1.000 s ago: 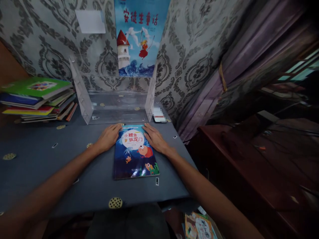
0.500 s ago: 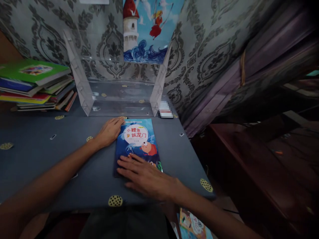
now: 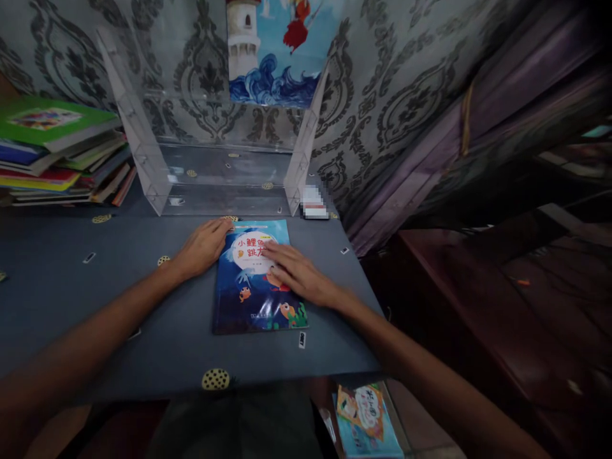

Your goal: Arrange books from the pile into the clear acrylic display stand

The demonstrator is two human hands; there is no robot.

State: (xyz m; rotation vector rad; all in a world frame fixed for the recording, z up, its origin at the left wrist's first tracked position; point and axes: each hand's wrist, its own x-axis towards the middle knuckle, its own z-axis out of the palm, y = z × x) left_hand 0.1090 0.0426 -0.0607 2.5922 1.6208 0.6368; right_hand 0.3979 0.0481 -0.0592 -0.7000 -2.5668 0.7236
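Note:
A blue picture book [image 3: 239, 306] with a fish on its cover and red Chinese title characters lies closed on the grey table [image 3: 157, 344]. My left hand [image 3: 205, 243] rests by the book's upper left corner, fingertips at its edge, fingers stretched out. Across the right half of the cover lies my right hand [image 3: 299, 271], its fingers extended over the title and hiding part of it. Neither hand grips the book.
A clear acrylic rack [image 3: 222, 201] stands behind the book, holding an upright picture book [image 3: 277, 76]. At the left is a stack of books [image 3: 62, 153]. A small blurred box [image 3: 314, 203] sits near the rack's right foot. Below the table edge lies another book [image 3: 368, 427].
My right hand has moved up the cover, from its lower part to the title area, uncovering the bottom. My left hand stays by the upper left corner. The view has shifted slightly.

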